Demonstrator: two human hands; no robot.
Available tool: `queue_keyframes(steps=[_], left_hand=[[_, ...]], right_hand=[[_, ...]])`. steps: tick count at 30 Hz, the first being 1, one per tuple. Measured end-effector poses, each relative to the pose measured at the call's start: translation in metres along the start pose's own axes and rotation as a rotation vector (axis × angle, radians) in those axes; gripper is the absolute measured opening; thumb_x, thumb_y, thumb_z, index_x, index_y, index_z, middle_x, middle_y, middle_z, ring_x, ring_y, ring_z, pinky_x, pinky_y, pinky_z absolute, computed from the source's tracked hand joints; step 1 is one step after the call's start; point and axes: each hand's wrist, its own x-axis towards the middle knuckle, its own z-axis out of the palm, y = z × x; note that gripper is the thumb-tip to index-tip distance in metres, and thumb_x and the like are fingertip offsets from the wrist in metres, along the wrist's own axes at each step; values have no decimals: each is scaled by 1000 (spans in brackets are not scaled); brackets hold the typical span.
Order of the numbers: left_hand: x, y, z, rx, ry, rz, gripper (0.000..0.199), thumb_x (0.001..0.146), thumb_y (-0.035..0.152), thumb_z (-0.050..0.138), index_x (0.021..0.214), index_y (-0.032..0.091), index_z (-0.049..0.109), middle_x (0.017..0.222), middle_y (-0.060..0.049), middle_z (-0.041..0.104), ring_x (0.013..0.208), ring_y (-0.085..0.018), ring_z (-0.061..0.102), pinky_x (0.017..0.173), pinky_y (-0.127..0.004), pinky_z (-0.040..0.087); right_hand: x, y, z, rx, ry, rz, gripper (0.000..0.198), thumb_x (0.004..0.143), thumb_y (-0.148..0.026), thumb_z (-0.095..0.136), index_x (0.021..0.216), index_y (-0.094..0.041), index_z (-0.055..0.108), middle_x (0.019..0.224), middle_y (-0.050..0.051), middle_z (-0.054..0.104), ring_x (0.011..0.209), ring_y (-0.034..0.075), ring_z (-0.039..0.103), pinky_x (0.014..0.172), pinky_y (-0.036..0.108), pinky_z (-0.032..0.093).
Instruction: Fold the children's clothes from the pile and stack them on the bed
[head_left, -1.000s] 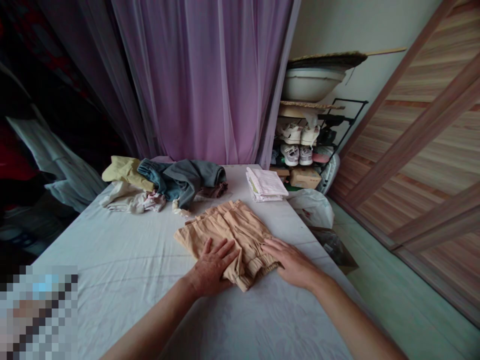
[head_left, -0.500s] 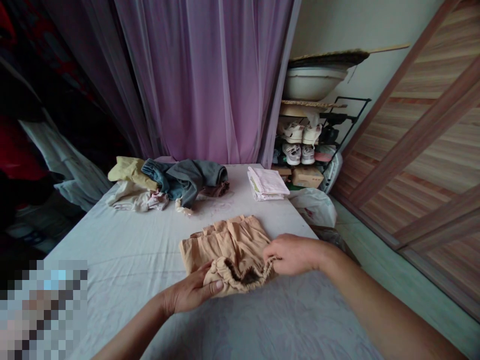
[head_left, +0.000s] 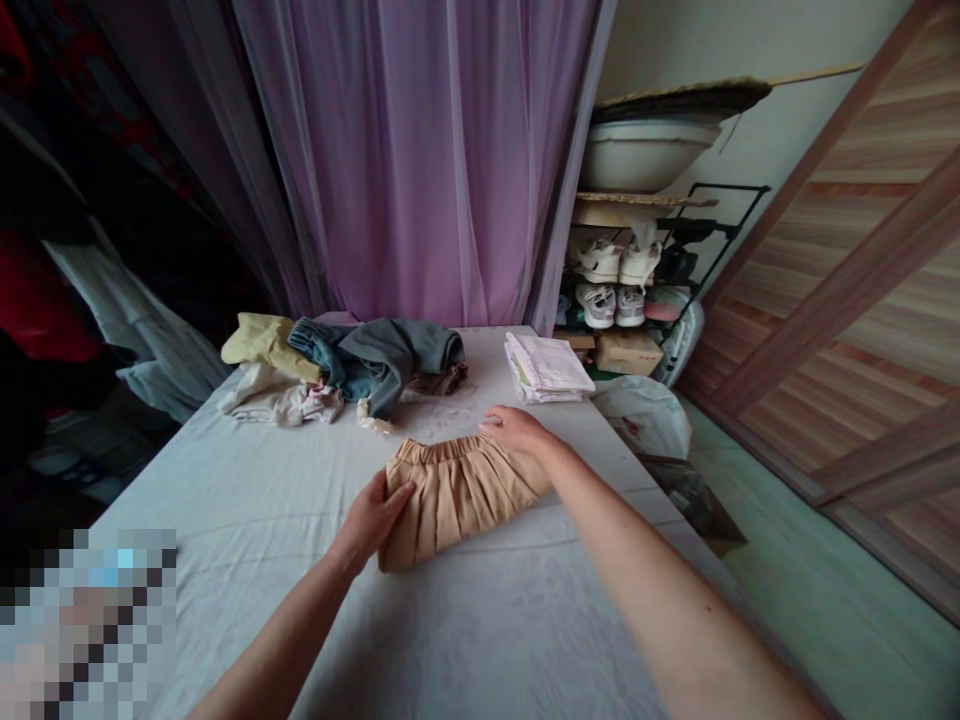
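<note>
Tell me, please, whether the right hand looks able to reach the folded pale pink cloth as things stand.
Probably yes: the folded pale pink cloth lies beyond the right hand, with only sheet visible between, though it would likely first leave the tan garment.

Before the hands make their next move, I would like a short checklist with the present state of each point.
1. Left hand on the tan garment: ok, thumb over its left side.
2. Right hand gripping the garment: cannot tell; it is at the far right end, contact partly hidden.
3. Waistband along the far edge: ok.
4. Upper face smooth: not ok, creases run down from the waistband.
5. Clothes pile apart from the garment: ok.
6. Underside free of folds: cannot tell, hidden.
</note>
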Motion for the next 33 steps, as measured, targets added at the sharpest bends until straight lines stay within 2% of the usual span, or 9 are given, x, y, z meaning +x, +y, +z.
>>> queue_keyframes(steps=[4,7,9,12,15,22,29,31,33], left_hand=[[0,-6,-6,163,79,-26,73,88,41,54,150,13,27,121,-15,67,103,-23,68,92,-37,52],[-11,5,-3,424,235,215,68,89,35,50,150,13,29,138,-20,54,115,-28,62,98,-44,48],[-19,15,6,639,285,473,55,91,32,46,143,16,42,150,-18,41,134,-31,46,108,-48,39],[-25,25,26,894,94,714,43,94,32,45,135,26,54,151,-8,44,144,-31,30,117,-54,23],[-19,22,41,1006,-39,690,50,93,41,48,142,28,49,151,-7,44,144,-32,29,118,-58,16],[-3,-7,47,1012,-13,593,60,93,50,45,149,30,37,158,-8,33,147,-33,22,116,-61,11],[-6,-7,43,947,-31,608,59,93,48,47,148,28,39,156,-9,36,146,-32,25,115,-62,17],[-7,-9,33,889,32,631,57,94,45,43,148,25,39,156,-11,36,146,-31,26,115,-57,24],[-7,-11,18,857,179,585,56,95,43,41,147,22,39,156,-14,35,145,-32,26,114,-56,27]], right_hand=[[-26,7,16,-54,249,67,49,93,-40,46,135,-16,52,129,17,61,116,28,58,96,38,44],[-51,5,27,-115,470,-109,45,94,-33,43,136,-18,52,141,15,52,127,27,49,105,40,38],[-64,1,37,-157,450,-282,43,96,-32,41,135,-21,54,144,12,50,132,25,44,111,43,31],[-71,-3,53,-236,305,-436,43,96,-35,43,137,-28,52,149,8,47,139,25,36,116,50,20],[-69,-2,62,-280,218,-434,46,97,-38,40,142,-29,47,152,7,43,143,25,30,116,55,17],[-60,6,70,-281,178,-406,50,99,-43,35,146,-28,42,154,8,39,144,26,27,117,55,18],[-60,8,74,-236,233,-432,48,96,-40,42,142,-26,48,149,8,46,140,26,34,116,50,24],[-58,12,71,-179,281,-430,47,96,-36,42,141,-24,49,148,9,47,138,24,37,115,46,28],[-52,16,65,-98,373,-368,47,94,-31,41,140,-21,50,146,11,48,135,24,41,113,42,32]])
